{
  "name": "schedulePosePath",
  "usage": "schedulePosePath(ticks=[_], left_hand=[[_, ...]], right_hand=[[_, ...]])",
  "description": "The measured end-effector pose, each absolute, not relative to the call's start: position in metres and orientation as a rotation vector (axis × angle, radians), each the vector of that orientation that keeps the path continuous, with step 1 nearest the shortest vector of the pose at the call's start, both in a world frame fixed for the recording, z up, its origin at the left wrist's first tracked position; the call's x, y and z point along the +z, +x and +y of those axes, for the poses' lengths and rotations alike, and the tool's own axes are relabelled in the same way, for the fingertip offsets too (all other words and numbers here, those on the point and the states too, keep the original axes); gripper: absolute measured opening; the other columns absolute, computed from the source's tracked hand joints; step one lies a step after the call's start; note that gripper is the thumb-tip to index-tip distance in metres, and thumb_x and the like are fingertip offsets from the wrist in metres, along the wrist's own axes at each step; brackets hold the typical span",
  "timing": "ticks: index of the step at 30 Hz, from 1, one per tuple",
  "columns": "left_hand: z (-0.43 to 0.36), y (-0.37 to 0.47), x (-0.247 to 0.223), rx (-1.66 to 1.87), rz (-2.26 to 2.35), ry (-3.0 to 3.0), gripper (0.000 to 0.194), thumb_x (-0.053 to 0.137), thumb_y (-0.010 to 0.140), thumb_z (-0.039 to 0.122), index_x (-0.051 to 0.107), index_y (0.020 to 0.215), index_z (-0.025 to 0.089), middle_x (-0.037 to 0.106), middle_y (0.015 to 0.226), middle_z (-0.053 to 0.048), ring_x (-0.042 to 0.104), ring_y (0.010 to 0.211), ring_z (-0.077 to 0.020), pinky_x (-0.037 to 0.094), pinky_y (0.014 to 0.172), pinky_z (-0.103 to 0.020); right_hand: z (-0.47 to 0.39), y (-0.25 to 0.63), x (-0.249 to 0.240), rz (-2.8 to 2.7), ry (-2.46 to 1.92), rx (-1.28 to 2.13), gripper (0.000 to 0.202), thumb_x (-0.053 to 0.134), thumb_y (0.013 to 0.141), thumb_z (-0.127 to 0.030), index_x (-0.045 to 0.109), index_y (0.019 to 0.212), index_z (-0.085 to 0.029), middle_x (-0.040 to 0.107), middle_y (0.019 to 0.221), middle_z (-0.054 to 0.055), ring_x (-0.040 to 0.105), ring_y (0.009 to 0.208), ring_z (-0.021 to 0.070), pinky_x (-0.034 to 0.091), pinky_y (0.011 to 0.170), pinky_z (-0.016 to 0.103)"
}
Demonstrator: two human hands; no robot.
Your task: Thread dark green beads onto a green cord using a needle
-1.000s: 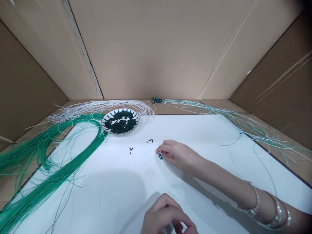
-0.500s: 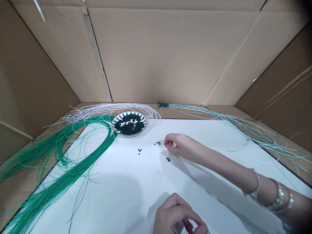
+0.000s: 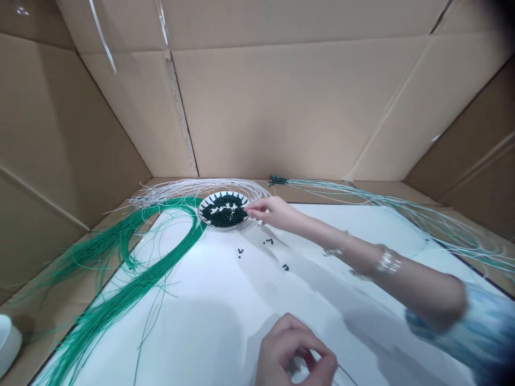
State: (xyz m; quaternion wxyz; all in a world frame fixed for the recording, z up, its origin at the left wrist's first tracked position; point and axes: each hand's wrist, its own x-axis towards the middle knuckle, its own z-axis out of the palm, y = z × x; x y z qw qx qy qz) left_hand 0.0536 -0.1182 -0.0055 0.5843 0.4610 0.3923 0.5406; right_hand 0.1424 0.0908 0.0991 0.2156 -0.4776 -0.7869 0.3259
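- Two bare hands are over the white counter (image 3: 193,321): the right hand (image 3: 277,212) is at the near right edge of a patterned dish (image 3: 206,203), its fingertips drawn together; I can't tell whether they hold a bead.
- The left hand (image 3: 295,354) is curled low in front, thumb and forefinger pressed together, apparently pinching a thin strand (image 3: 346,375).
- Dark beads (image 3: 225,217) fill much of the dish, with three small clusters (image 3: 285,267) loose on the counter.
- Beside the dish lies a green cord hank (image 3: 177,254), with white cords (image 3: 201,185) behind and dark-tipped strands (image 3: 277,180) farther right.
- Those beads look hard, almost weightless and apt to skitter; fingertip pads suit them best.
- The strand looks light, limp yet slightly springy, best gripped close to its end.
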Motion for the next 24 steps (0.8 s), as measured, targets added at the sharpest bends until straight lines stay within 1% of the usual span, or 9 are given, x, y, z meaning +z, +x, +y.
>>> schedulePosePath(ticks=[1,3,6,7,9,14,20,22,24], left_hand=[[-0.118,0.052,-0.006,1.336,0.930,1.058,0.009,0.079,0.075,0.016,0.080,0.068,0.020,0.058,0.070,-0.001,0.054,0.060,-0.0129,0.041,0.056,-0.023],[-0.116,0.049,-0.004,1.458,0.969,0.984,0.019,0.080,0.082,0.032,0.077,0.068,0.020,0.055,0.067,0.001,0.051,0.059,-0.0128,0.039,0.057,-0.023],[-0.115,0.043,0.003,1.492,1.039,0.851,0.035,0.080,0.083,0.048,0.071,0.064,0.020,0.050,0.063,0.004,0.048,0.058,-0.0125,0.040,0.059,-0.023],[-0.115,0.042,0.007,1.483,1.056,0.833,0.036,0.080,0.083,0.049,0.070,0.064,0.020,0.049,0.062,0.004,0.048,0.059,-0.0126,0.041,0.060,-0.023],[-0.117,0.042,0.012,1.464,1.095,0.841,0.036,0.080,0.083,0.048,0.070,0.064,0.019,0.049,0.063,0.004,0.048,0.060,-0.0131,0.041,0.060,-0.022],[-0.126,0.046,0.021,1.465,1.189,0.935,0.033,0.082,0.081,0.047,0.071,0.064,0.020,0.050,0.065,0.003,0.047,0.060,-0.0129,0.042,0.057,-0.021],[-0.136,0.056,0.033,1.463,1.140,0.972,0.027,0.084,0.080,0.045,0.076,0.068,0.022,0.051,0.066,0.003,0.050,0.057,-0.0105,0.043,0.055,-0.020],[-0.138,0.058,0.036,1.452,1.095,0.964,0.025,0.084,0.079,0.045,0.078,0.070,0.023,0.052,0.067,0.004,0.051,0.056,-0.0098,0.043,0.054,-0.020],[-0.138,0.060,0.039,1.451,1.082,0.952,0.024,0.086,0.078,0.045,0.078,0.071,0.023,0.052,0.068,0.004,0.051,0.055,-0.0092,0.043,0.054,-0.019]], right_hand=[[0.071,0.151,0.099,-2.141,-1.312,0.980,0.018,0.060,0.102,-0.026,0.071,0.094,-0.014,0.075,0.092,0.004,0.072,0.081,0.0179,0.060,0.073,0.034],[0.024,0.169,0.097,-2.045,-1.299,1.113,0.030,0.050,0.103,-0.029,0.068,0.083,-0.016,0.073,0.081,0.004,0.071,0.076,0.0180,0.058,0.069,0.030],[-0.047,0.189,0.087,-1.901,-1.295,1.281,0.027,0.054,0.098,-0.042,0.065,0.087,-0.020,0.073,0.082,0.002,0.069,0.078,0.0189,0.056,0.069,0.028],[-0.067,0.192,0.082,-1.774,-1.271,1.416,0.022,0.059,0.096,-0.041,0.065,0.090,-0.021,0.073,0.084,0.002,0.069,0.081,0.0189,0.055,0.073,0.028],[-0.098,0.192,0.072,-1.537,-1.277,1.523,0.017,0.064,0.093,-0.038,0.064,0.091,-0.021,0.073,0.085,0.002,0.069,0.082,0.0181,0.053,0.076,0.027],[-0.133,0.175,0.056,-1.062,-1.290,1.437,0.015,0.075,0.084,-0.036,0.071,0.079,-0.023,0.067,0.068,-0.003,0.062,0.069,0.0149,0.049,0.070,0.023],[-0.148,0.159,0.051,-0.743,-1.173,1.282,0.036,0.083,0.076,-0.051,0.065,0.066,-0.022,0.051,0.054,-0.007,0.047,0.053,0.0120,0.044,0.057,0.022],[-0.150,0.159,0.052,-0.711,-1.138,1.262,0.039,0.083,0.076,-0.054,0.064,0.066,-0.021,0.052,0.055,-0.006,0.049,0.054,0.0120,0.044,0.057,0.022],[-0.150,0.159,0.055,-0.707,-1.115,1.252,0.036,0.082,0.077,-0.051,0.064,0.066,-0.021,0.057,0.057,-0.005,0.053,0.056,0.0127,0.045,0.058,0.023]])
